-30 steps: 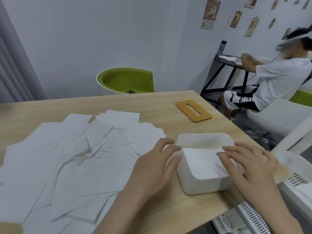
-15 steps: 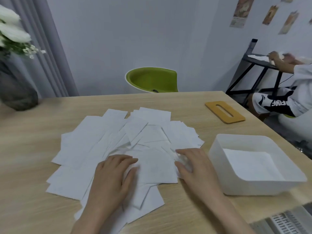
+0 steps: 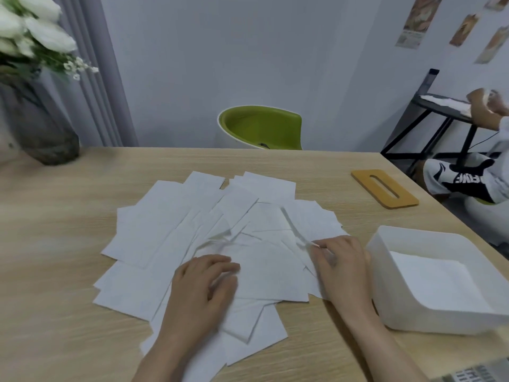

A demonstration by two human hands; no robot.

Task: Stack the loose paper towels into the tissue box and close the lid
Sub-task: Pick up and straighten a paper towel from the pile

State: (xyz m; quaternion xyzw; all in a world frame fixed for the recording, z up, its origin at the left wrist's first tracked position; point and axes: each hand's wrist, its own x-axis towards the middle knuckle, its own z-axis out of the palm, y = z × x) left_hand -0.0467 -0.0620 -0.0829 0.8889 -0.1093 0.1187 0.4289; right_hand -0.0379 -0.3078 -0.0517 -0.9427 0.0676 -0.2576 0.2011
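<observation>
From the far left I see a vase (image 3: 41, 128) on the tabletop (image 3: 55, 271), then the towels (image 3: 220, 230) fanned loosely across the middle, with my left hand (image 3: 205, 292) resting on them, fingers loosely bent and gripping nothing that I can make out. My right hand (image 3: 340, 264) pinches a towel edge at the heap's right side, beside the box (image 3: 429, 282), which is open with a few towels inside, and the lid (image 3: 384, 188) lies well beyond. I judge the risk is dragging neighbouring sheets off or creasing them, since they overlap unevenly.
</observation>
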